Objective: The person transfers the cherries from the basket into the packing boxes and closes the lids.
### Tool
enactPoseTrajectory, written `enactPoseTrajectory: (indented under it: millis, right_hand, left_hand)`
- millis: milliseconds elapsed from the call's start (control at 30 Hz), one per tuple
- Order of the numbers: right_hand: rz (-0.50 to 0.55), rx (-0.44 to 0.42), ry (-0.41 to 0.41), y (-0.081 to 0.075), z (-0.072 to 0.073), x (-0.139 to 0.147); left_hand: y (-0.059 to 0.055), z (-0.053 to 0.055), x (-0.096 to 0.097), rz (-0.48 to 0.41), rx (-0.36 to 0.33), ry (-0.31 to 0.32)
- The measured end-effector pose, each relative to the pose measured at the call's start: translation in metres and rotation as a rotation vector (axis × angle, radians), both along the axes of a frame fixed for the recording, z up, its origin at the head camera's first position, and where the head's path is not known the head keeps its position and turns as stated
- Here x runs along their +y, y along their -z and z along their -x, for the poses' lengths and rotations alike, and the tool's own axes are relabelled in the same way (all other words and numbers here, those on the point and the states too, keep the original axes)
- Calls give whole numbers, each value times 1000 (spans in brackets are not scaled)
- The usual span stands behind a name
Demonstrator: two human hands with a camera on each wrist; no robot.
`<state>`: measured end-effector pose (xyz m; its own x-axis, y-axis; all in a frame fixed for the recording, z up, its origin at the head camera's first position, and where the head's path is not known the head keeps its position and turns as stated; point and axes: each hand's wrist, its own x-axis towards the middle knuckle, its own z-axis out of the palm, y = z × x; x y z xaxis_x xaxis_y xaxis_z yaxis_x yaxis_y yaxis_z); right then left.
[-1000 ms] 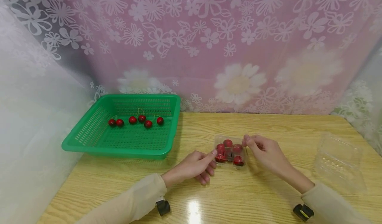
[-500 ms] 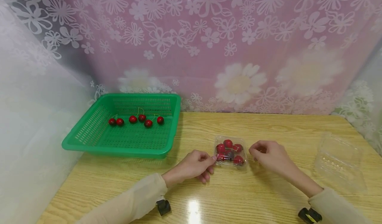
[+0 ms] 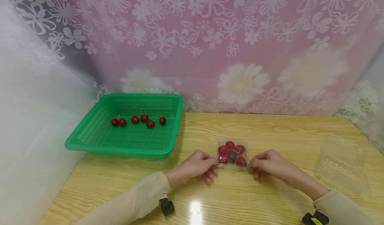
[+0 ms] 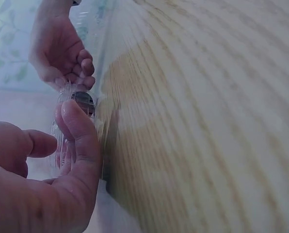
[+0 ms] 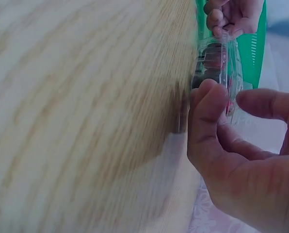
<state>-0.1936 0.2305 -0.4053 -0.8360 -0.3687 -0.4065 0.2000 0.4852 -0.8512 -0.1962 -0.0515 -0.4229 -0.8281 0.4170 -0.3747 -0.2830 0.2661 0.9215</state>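
Note:
A small clear plastic clamshell box (image 3: pixel 225 139) with several dark red cherries (image 3: pixel 241 161) inside lies on the wooden table, its lid down over them. At its near left corner, my left hand (image 3: pixel 196 165) pinches the rim between thumb and fingers. My right hand (image 3: pixel 274 166) does likewise at the near right corner. From the right wrist view, the right thumb and index finger (image 5: pixel 210 104) straddle the box's rim (image 5: pixel 227 63). In the left wrist view, the left fingers (image 4: pixel 81 131) cover part of the box's near side.
On the left stands a green plastic basket (image 3: pixel 120 151) with several cherries (image 3: pixel 144 118) on its floor. Another clear plastic clamshell (image 3: pixel 343 161), opened out, lies at the table's right. A flowered curtain (image 3: pixel 192 61) hangs behind the table (image 3: pixel 288 128).
My right hand has let go of the box's far right side and come down to its near right corner. The left hand stays at the near left corner.

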Motion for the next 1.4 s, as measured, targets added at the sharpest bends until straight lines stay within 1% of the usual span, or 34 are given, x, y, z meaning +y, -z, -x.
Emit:
enactPoseTrajectory:
  millis: [233,500,733,900,1233,1400]
  right_hand:
    - [14,-5,-6,2,-1,-1]
    - [-14,-27,38,3,-1,-7]
    - [-13,-37,36,5,0,-7]
    - [-3,-40,32,5,0,-8]
    - [6,-45,31,6,0,-8]
    - [11,-44,28,6,0,-8]
  left_hand:
    - [1,0,4,-3,-21,-8]
    - [2,2,6,-7,-58,-14]
    - [0,3,7,-23,-65,-8]
    - [0,4,7,-31,-65,-4]
    - [1,5,6,-8,-52,7]
    - [1,5,6,-11,-55,8]
